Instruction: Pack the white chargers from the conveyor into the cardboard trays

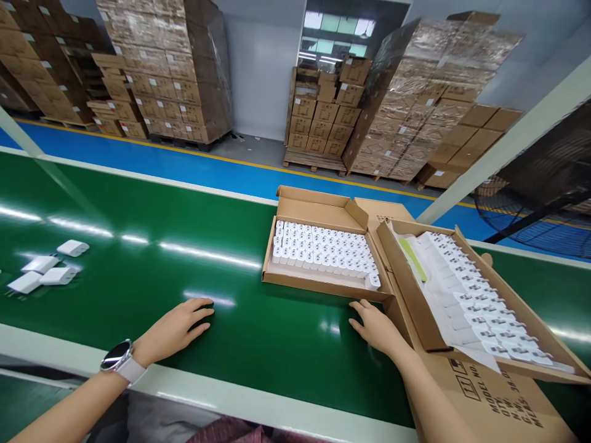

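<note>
**Head view: one tray almost full, loose chargers waiting on the belt**

Head view shows my left hand lying flat and open on the green belt, palm down, holding nothing; a watch sits on that wrist. My right hand is also open and empty, its fingers spread just at the near edge of the flat cardboard tray in front of me.

That tray is packed with rows of white chargers; as far as I can judge, the rows are nearly complete, with a thin bare strip along the near side. Right of it, a second tray rests tilted on a printed carton, also lined with white chargers, and looks filled.

Four loose chargers lie well apart to the far left on the belt, unboxed. I judge most of the packing here done, those strays left.
</note>
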`<action>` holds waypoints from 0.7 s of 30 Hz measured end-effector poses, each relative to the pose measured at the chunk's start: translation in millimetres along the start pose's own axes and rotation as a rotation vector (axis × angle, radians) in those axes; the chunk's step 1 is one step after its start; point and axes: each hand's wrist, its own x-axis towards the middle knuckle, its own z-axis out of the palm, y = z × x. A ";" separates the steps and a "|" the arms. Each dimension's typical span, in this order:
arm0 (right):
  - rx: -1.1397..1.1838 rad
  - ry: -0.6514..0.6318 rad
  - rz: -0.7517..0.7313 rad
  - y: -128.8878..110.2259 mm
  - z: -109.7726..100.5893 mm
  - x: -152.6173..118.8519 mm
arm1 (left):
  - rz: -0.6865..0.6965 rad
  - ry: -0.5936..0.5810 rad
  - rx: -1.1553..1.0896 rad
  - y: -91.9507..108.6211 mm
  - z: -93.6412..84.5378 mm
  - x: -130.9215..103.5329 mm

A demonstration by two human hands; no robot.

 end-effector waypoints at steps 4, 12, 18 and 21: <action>-0.002 0.011 -0.014 3.2 2.6 0.4 | 0.000 0.000 -0.001 -0.8 2.5 0.6; -0.014 0.058 -0.047 18.8 14.0 7.6 | 0.012 0.027 -0.027 -0.9 6.4 -1.1; 0.050 0.199 -0.093 57.9 61.3 20.1 | 0.000 0.032 -0.044 4.2 14.5 1.7; 0.109 0.321 -0.124 78.4 79.8 29.0 | -0.005 0.046 -0.043 6.3 20.3 3.3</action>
